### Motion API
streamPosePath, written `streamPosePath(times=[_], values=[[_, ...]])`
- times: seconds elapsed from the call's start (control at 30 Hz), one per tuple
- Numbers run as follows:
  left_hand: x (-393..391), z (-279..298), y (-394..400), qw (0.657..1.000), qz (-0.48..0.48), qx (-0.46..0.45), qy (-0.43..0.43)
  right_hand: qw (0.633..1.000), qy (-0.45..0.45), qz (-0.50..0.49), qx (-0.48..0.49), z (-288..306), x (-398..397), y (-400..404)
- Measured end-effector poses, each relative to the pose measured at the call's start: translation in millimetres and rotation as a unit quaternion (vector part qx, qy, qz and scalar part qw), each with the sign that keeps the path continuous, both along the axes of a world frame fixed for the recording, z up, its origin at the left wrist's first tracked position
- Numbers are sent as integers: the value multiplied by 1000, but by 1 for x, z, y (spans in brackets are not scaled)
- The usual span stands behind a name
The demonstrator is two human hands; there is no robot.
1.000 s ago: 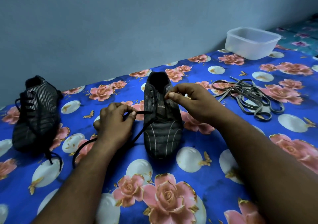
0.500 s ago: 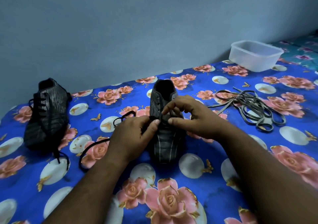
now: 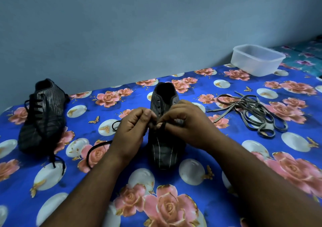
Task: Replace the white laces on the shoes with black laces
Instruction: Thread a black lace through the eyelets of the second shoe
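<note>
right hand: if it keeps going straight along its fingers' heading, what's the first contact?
The right hand points left across the middle shoe, pinching the black lace. Straight on, it would probably meet the left hand first; their fingertips look nearly touching, though depth is unclear.

- The single head view looks forward and down from the person's own head, over both forearms, at a blue rose-printed cloth (image 3: 217, 157) lying close below.
- It faces a plain grey-blue wall (image 3: 139, 26) beyond the cloth's far edge.
- Wide-angle: the cloth's far edge runs slanted across the frame.
</note>
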State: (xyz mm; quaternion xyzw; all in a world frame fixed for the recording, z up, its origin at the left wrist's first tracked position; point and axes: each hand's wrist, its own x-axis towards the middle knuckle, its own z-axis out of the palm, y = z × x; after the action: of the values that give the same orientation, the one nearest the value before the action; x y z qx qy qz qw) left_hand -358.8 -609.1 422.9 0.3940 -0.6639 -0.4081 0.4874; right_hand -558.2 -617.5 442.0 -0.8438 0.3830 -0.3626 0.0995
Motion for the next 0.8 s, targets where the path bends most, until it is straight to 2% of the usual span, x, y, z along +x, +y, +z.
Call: streamPosePath(times=[0.13,0.23,0.3,0.47,0.67,0.8], values=[[-1,-4,-1,991,-22,-47,-123,992,-121,-21,22,9,-11,3],[-2,-2,2,989,-20,-26,-143,952,-292,5,88,14,-21,-2],[-1,-2,3,991,-4,-22,-135,925,-365,-14,107,17,-34,-10],[-3,-4,4,992,6,-36,-118,870,-449,-143,143,14,-76,-28],[-4,-5,5,995,-2,-34,-92,772,-541,-271,193,1,-111,-41],[-5,-3,9,997,-14,-30,-69,742,-562,-311,194,-5,-122,-44]])
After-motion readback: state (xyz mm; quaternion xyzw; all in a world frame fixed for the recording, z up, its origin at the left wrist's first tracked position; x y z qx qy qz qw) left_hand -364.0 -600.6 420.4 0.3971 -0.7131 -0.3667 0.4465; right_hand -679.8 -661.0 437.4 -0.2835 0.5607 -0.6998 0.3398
